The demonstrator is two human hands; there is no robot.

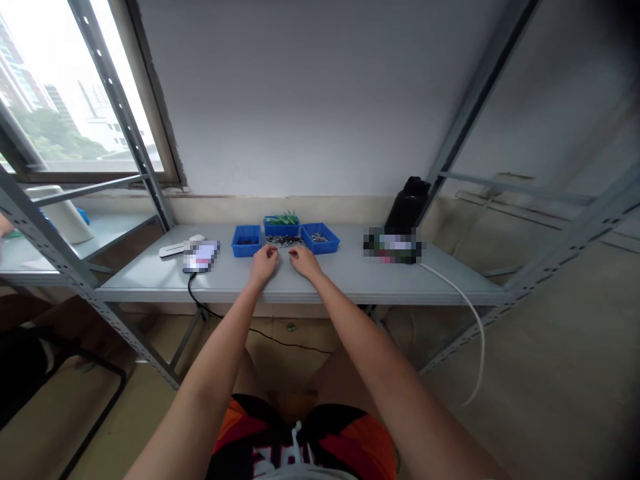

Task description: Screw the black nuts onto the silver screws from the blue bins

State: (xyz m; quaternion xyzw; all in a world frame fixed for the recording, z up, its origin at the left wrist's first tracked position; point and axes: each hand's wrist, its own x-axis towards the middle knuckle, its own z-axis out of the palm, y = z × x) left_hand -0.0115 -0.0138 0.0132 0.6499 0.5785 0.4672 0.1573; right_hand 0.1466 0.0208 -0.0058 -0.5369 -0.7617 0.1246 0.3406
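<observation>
- Small metal parts [286,241], dark and silvery, are seen heaped loose on the grey table [350,277] at the centre of the frame, just ahead of both hands.
- The pile is flanked by three blue bins: the left bin [247,241], the middle bin [281,227] holding green pieces, the right bin [320,238].
- The left hand [263,261] is rested on the table just short of the pile, fingers curled; whether anything is pinched cannot be told.
- The right hand [303,260] is laid likewise, fingertips near the heap; its grasp cannot be told either.
- The parts are judged light, stiff and tiny, likely slippery and easily scattered; a fingertip pinch on a single piece would be favoured.
</observation>
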